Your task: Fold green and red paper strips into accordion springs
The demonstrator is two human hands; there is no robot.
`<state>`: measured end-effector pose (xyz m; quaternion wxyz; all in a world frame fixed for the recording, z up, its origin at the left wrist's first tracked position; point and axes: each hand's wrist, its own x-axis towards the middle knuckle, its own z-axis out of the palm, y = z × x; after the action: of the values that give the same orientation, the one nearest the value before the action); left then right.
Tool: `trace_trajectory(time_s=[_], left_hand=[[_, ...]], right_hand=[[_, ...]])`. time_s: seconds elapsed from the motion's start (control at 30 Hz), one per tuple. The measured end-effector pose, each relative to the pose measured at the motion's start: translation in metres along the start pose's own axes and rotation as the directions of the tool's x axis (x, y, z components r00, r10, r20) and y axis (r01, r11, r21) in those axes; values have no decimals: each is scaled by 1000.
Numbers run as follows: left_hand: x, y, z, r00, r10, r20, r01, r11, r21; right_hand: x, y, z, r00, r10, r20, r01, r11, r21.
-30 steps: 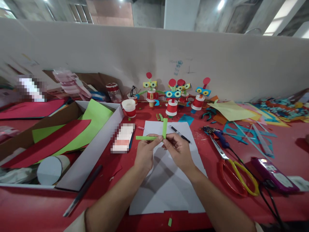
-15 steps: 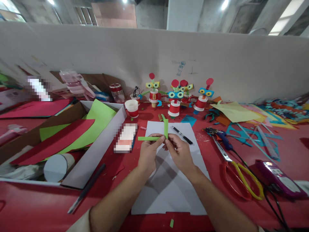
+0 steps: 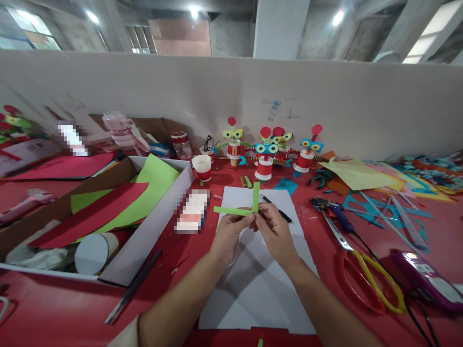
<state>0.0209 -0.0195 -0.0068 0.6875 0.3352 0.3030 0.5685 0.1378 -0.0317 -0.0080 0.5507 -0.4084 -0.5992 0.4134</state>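
Note:
Green paper strips (image 3: 235, 211) form an L, one arm pointing left and the other standing up, away from me. My left hand (image 3: 231, 233) pinches them near the corner. Thumb and fingers of my right hand (image 3: 273, 229) close on the same corner from the other side. How the strips join there is partly hidden by my fingertips. Below my hands lies a white sheet (image 3: 260, 299), and a black pen (image 3: 280, 212) rests on its upper right part. Short folded green paper springs (image 3: 246, 181) lie just beyond the sheet.
Paper-cup robot figures (image 3: 264, 166) stand along the back, beside a paper cup (image 3: 201, 168). On the left sits a box (image 3: 152, 226) of coloured paper. Scissors (image 3: 361, 270), a glue gun (image 3: 336, 214) and a purple device (image 3: 427, 279) lie to the right.
The view has tilted up slightly, so things sit lower in the picture. Both hands still hold the green strips, whose corner now shows more openly above the fingertips.

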Motion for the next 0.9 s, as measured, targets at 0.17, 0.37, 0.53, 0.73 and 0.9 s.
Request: trace_trajectory(time_s=[0.17,0.37,0.53,0.73,0.9], left_hand=[[1,0,-1,1000,4,-8,-4,999,-48],[2,-3,-2,999,37,20,-35,995,-94],[0,-5,-1,998,62,21,-60,993,-99],[-1,-4,3,999,37,9,-36,997,-74],[-2,-1,4,1000,9,-9,-10,999,-51]], right_hand=[[1,0,1,998,-56,27,56,998,-4],[0,4,3,992,-124,-1,124,992,4],[-2,2,2,988,-155,-18,153,985,-85],[-2,-1,1,995,-94,-28,89,985,-146],[-3,-1,1,999,-37,-30,32,988,-148]])
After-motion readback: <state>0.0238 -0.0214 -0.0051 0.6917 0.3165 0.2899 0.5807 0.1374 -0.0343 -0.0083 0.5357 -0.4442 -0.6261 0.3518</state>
